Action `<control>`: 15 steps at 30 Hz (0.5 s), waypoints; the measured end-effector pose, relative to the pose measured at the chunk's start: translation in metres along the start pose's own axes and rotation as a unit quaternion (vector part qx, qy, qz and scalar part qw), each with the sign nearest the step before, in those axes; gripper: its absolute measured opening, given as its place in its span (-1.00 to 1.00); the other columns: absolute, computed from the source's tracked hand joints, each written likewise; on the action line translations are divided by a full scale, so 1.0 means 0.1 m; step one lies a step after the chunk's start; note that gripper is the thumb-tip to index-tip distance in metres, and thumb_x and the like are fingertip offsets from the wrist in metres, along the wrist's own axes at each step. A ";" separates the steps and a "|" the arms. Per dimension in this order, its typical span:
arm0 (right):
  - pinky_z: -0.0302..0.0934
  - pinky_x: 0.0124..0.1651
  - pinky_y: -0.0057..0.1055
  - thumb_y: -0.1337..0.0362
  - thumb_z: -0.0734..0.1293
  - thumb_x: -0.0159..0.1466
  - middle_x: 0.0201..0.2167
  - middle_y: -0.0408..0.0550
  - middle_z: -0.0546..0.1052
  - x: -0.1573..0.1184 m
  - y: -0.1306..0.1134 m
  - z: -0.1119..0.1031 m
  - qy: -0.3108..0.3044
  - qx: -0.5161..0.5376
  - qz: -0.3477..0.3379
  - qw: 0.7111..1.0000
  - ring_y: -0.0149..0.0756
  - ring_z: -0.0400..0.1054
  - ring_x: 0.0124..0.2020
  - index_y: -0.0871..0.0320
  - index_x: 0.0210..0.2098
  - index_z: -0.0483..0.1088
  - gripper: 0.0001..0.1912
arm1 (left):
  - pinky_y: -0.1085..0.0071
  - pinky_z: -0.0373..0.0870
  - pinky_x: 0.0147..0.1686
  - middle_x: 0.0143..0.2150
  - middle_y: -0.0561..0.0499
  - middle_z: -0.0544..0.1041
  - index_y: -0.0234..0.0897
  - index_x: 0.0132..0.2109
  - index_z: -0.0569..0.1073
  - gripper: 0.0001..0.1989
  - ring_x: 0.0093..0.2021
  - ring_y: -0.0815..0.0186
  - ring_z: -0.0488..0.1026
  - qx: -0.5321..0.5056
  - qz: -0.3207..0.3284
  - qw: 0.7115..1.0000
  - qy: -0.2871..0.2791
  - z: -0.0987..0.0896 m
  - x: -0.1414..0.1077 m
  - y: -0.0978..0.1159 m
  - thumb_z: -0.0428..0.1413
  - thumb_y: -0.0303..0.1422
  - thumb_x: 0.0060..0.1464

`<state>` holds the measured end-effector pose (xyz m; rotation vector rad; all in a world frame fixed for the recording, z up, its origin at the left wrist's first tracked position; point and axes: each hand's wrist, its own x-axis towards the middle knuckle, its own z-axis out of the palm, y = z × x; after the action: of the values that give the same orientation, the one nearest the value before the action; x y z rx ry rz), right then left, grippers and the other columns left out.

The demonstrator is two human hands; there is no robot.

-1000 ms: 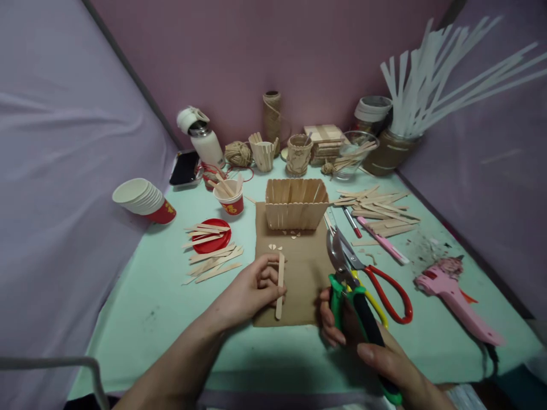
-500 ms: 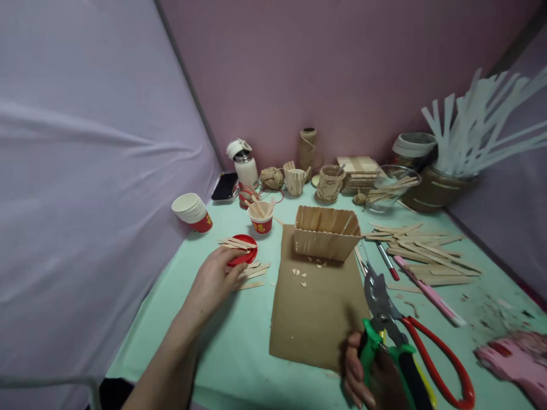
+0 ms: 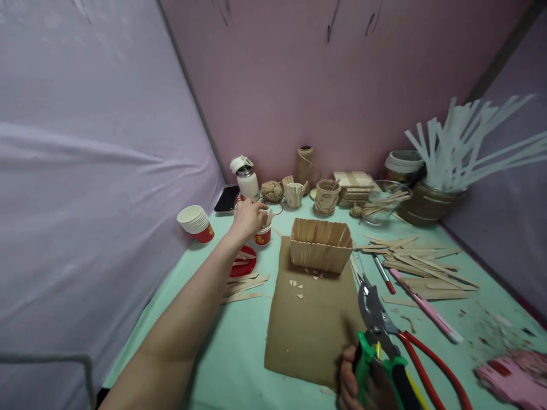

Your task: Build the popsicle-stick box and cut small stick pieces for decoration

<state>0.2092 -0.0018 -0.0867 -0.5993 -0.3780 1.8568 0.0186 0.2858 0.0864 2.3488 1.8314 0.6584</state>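
My left hand (image 3: 248,217) reaches over the red-and-white paper cup (image 3: 262,236) that holds wooden sticks, its fingers apart above the rim; the fingertips are partly hidden. Below that forearm lie a red lid (image 3: 244,263) with stick pieces on it and several loose craft sticks (image 3: 245,289). My right hand (image 3: 351,380) is closed around the green handle of pruning shears (image 3: 376,327), whose blades point away from me. A red-handled tool (image 3: 427,359) lies against the shears; its front is hidden. The box made of craft sticks (image 3: 320,254) sits on a brown cardboard sheet (image 3: 311,336).
Stacked paper cups (image 3: 196,224) stand at left. Along the back are a white bottle (image 3: 248,183), twine (image 3: 272,192) and a glass bowl (image 3: 382,208). Craft sticks (image 3: 427,263) and a pink knife-like tool (image 3: 427,307) lie at right, with white strips (image 3: 457,148) behind.
My left hand has moved from the red lid up and away from me to the stick cup. My right hand keeps hold of the pruning shears. The view has tilted up slightly.
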 end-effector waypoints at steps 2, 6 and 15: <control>-0.03 -0.69 -0.48 -0.32 0.24 0.07 -0.65 -0.29 0.19 0.00 0.01 -0.01 0.007 -0.007 -0.006 1.000 -0.54 -0.10 -0.81 -0.03 -0.31 0.36 -0.48 | 0.13 0.20 0.00 -0.04 -0.15 0.47 -0.20 -0.18 0.60 -0.78 0.03 0.02 0.28 0.012 -0.018 1.000 0.006 0.08 0.02 0.05 0.09 -0.37 0.07; 0.02 -0.65 -0.46 -0.27 0.32 0.04 -0.64 -0.27 0.25 0.00 0.01 -0.03 -0.002 0.037 0.013 0.999 -0.53 -0.04 -0.78 -0.02 -0.31 0.39 -0.52 | 0.10 0.20 -0.04 -0.08 -0.17 0.47 -0.24 -0.29 0.60 -0.83 0.01 -0.02 0.27 0.019 -0.036 0.999 0.004 0.11 0.02 0.12 0.11 -0.38 0.03; 0.07 -0.61 -0.46 -0.23 0.34 0.05 -0.62 -0.27 0.29 -0.01 -0.04 -0.01 -0.047 0.051 0.024 0.997 -0.51 0.01 -0.77 -0.08 -0.28 0.44 -0.57 | 0.23 0.28 -0.07 -0.15 -0.14 0.52 -0.31 -0.29 0.51 -0.85 -0.08 0.13 0.39 -0.061 -0.002 0.997 0.046 -0.14 0.05 0.07 0.06 -0.37 0.09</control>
<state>0.2135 -0.0013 -0.0850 -0.4560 -0.3311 1.9428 0.0204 0.2861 0.1025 2.2725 1.7753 0.8653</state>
